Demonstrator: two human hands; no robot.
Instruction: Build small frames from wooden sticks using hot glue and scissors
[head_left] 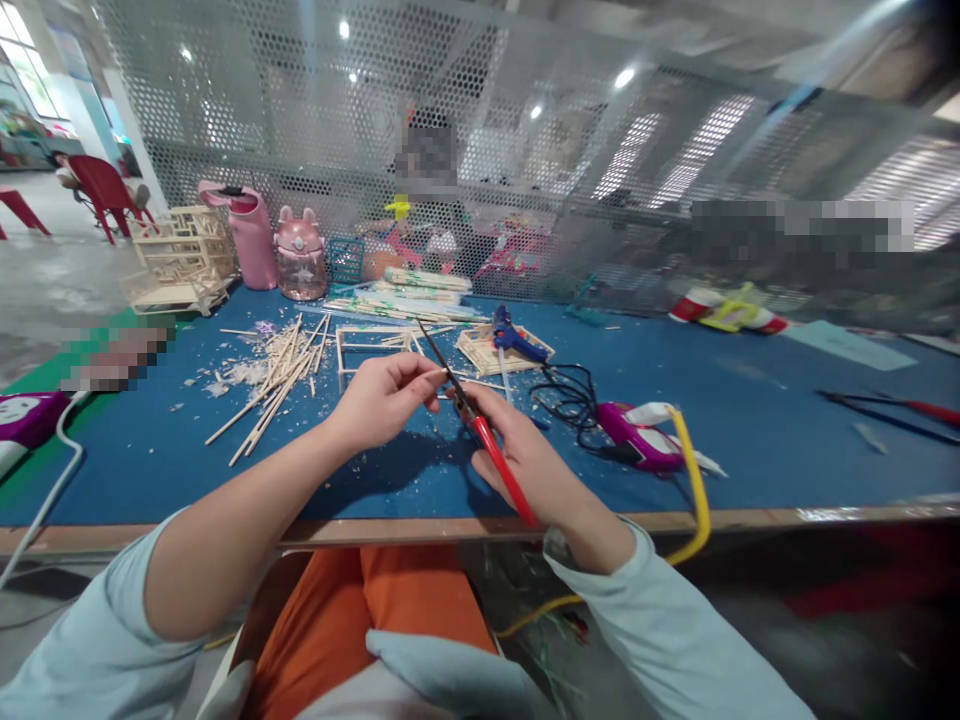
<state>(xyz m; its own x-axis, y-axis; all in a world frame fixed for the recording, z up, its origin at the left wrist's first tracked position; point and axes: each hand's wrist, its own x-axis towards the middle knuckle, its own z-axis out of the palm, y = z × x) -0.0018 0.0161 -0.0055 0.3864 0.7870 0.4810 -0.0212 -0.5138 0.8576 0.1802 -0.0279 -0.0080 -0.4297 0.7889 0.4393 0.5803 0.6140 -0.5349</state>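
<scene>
My right hand [517, 445] is wrapped around red-handled scissors [491, 450], whose long dark blades point up and to the left. Close beside the blades, the fingertips of my left hand [390, 395] are pinched together; what lies between them is too small to make out. Thin wooden sticks [281, 385] lie in a loose pile left of my hands. Just beyond my fingers are a stick frame [341, 350] and a small stick-built panel [480, 352]. A blue glue gun [517, 338] rests on that panel.
A purple electric tool [645, 437] with a yellow cable lies at right, near another red-handled tool [900, 403]. A stick model [184, 262], a pink bottle [253, 240] and a clear-bodied bottle [301, 262] stand along the perforated screen [300, 110]. A person's hand shows at left.
</scene>
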